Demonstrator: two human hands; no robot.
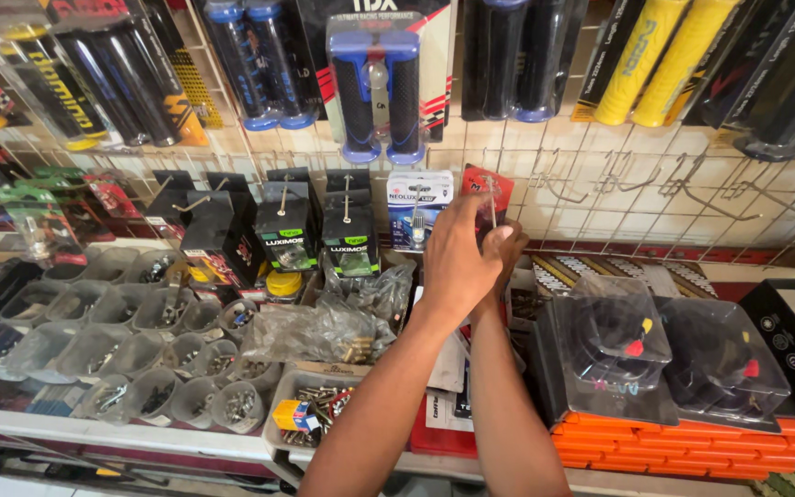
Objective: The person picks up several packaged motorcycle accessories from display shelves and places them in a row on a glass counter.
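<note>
Left hand (455, 253) curls shut around the small red carded packet (488, 189) on its metal wall hook (492, 204), right hand (506, 247) behind, grip unclear; best kept level along the hook.

White wire-grid wall (600, 156), cluttered shelf (140, 440), bright even light.

Looks like a motorbike parts shop: packaged handlebar grips (374, 87) on wall hooks (618, 179), bolt tubs (154, 354) below.
</note>
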